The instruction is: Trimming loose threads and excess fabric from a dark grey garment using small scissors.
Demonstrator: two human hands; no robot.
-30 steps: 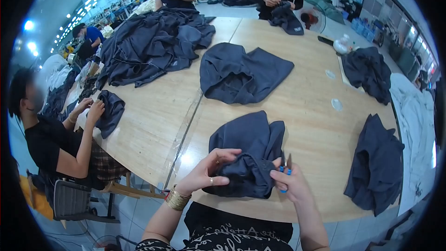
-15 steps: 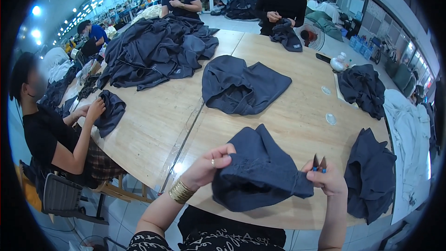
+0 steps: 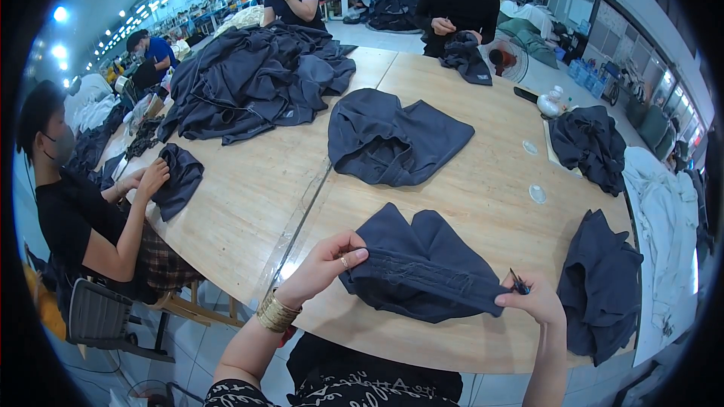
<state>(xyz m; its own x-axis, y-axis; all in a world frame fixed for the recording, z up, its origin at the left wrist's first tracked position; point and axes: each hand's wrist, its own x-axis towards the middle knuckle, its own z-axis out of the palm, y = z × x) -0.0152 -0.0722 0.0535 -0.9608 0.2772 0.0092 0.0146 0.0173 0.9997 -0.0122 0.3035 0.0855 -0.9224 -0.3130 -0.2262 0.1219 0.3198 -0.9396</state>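
A pair of dark navy shorts (image 3: 430, 256) is stretched between my hands over the near part of the table, its waistband toward me and the legs pointing away. Loose threads show along the band. My left hand (image 3: 332, 260) pinches the band's left end between thumb and fingers. At the opposite end my right hand (image 3: 534, 298) grips the band and also keeps small thread snips (image 3: 519, 283) with dark pointed blades in its curled fingers. Beyond lies another pair of dark shorts (image 3: 441, 132) with its waist opening facing me.
A dark garment (image 3: 599, 286) lies by my right hand, another bundle (image 3: 588, 147) farther back. A big heap of dark clothes (image 3: 256, 83) covers the far left. Co-workers handle dark cloth at left (image 3: 177, 181) and across the table (image 3: 466, 56). White cloth (image 3: 660, 234) hangs at right.
My hands have moved apart and pulled the waistband straight and taut, with my left hand going left. The snips have turned in my right hand. One far co-worker's hand has risen.
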